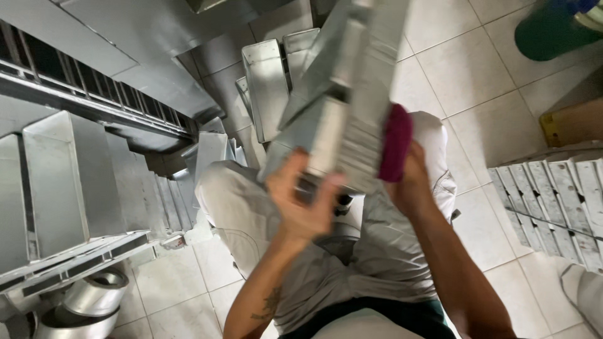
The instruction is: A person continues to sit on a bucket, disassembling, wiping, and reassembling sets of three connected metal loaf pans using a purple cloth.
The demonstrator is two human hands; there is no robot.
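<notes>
- Step, as I judge it: wiping a metal piece; left hand (301, 204) grips the ribbed panel (352, 113) from below, fingers wrapped on its lower edge; right hand (411, 182) presses a magenta cloth (396, 150) on its right edge
- Panel held tilted above the lap, over the tile floor (477, 81)
- Next move likely calls for a steady grip and firm cloth strokes along the ribs
- Panel: dull grey sheet metal, slatted, blurred; cloth soft, bunched
- Similar panels (553, 194) stacked at right; bent metal boxes (270, 81) ahead
</notes>
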